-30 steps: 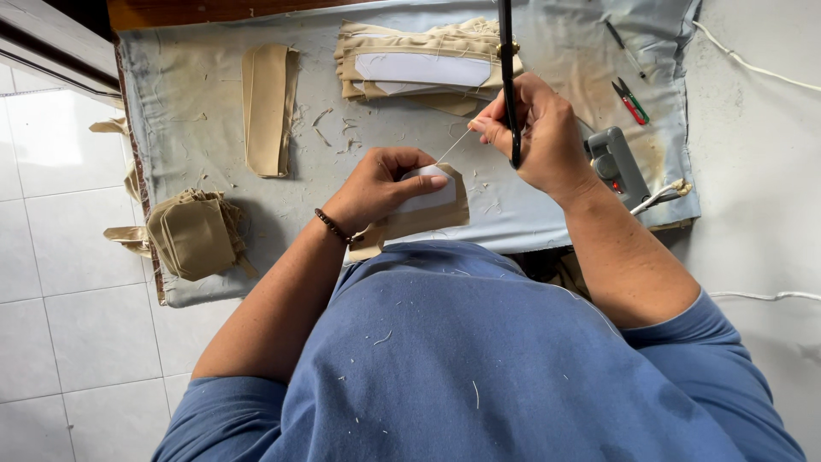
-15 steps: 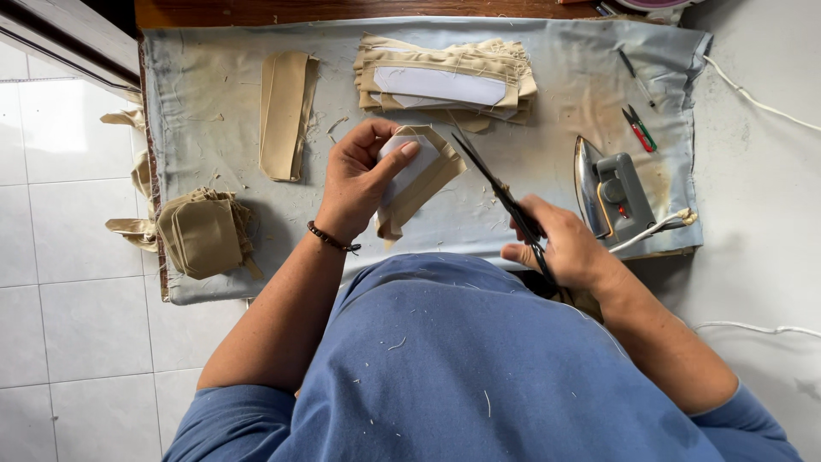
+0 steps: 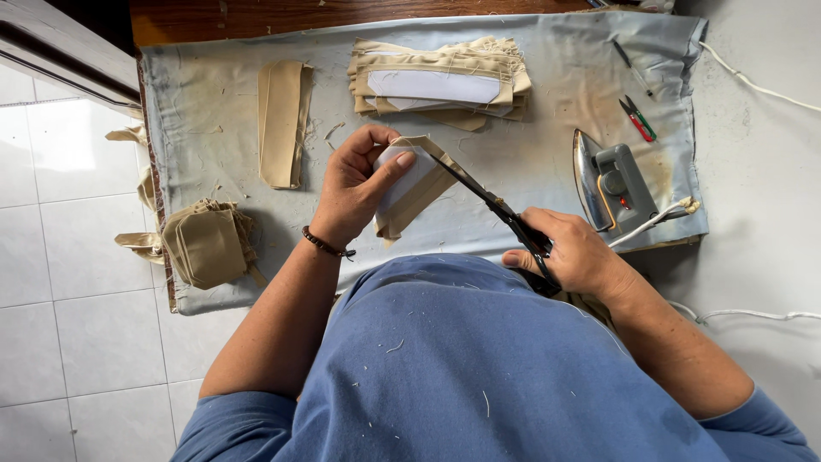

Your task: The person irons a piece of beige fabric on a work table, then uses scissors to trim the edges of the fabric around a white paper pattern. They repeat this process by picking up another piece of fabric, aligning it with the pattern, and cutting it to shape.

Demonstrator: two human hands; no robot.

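- Folded tan pieces [image 3: 208, 244]: a stack lies at the left edge of the cloth-covered work surface [image 3: 547, 162], partly overhanging toward the white floor tiles [image 3: 68, 282].
- Tan strip [image 3: 282, 122]: lies flat and lengthwise on the surface, above and left of the left hand, apart from it.
- Left hand [image 3: 355, 188]: closed in a pinch on the tan fabric piece [image 3: 416, 188]. The thumb presses on the piece's white lining; the fingers curl over its upper edge. A dark beaded bracelet [image 3: 326, 245] sits on the wrist.
- Tan fabric piece: held at the centre of the surface, tilted, just in front of the person's blue shirt [image 3: 479, 368].
- Stack of tan pieces with a white pattern on top [image 3: 438, 83]: rests at the far edge of the surface, well apart from both hands.
- Scissors [image 3: 492, 205]: dark blades meet the upper right edge of the held piece.
- Right hand [image 3: 573, 252]: closed around the scissor handles, near the shirt.
- Flat iron [image 3: 611, 184]: lies on its side just right of the right hand, not touching it.
- Small snips with red and green handles [image 3: 637, 118]: rest above the iron.
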